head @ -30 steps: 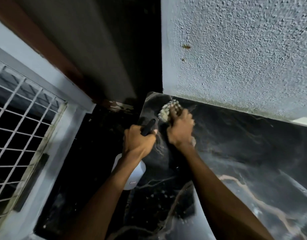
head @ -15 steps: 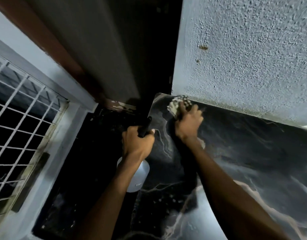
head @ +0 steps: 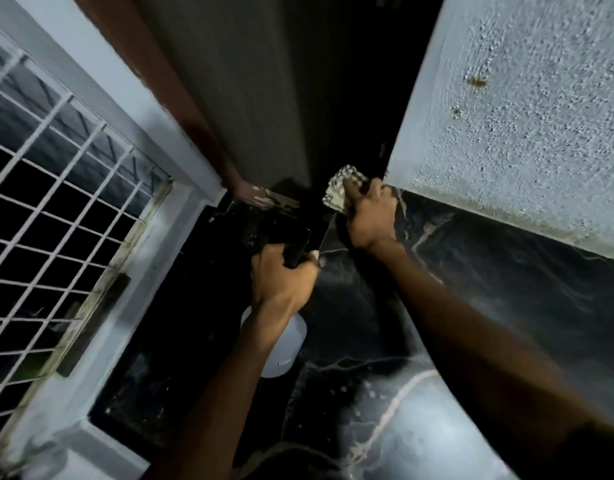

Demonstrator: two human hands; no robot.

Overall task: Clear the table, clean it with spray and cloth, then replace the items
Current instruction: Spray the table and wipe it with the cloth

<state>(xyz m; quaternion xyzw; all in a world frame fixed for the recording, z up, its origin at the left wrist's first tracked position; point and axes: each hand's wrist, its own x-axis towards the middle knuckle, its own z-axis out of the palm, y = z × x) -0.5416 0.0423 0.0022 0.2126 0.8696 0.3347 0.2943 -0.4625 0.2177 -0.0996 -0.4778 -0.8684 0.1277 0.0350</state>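
Note:
The black marble table [head: 489, 271] with pale veins fills the lower right. My right hand [head: 369, 216] grips a light checked cloth [head: 340, 190] and holds it at the table's far left corner, against the wall. My left hand [head: 281, 275] is wrapped round the black head of a white spray bottle [head: 284, 348], which hangs below my fist just left of the table edge. Droplets lie on the near part of the tabletop.
A rough white wall [head: 523, 116] runs along the table's far side. A dark gap and a brown door frame [head: 167, 91] stand behind the corner. A white barred window [head: 49, 209] is at the left, with dark floor [head: 194, 323] below.
My right hand has slid the cloth farther up into the table's far corner. The left hand with the bottle has stayed about where it was; my view has shifted left.

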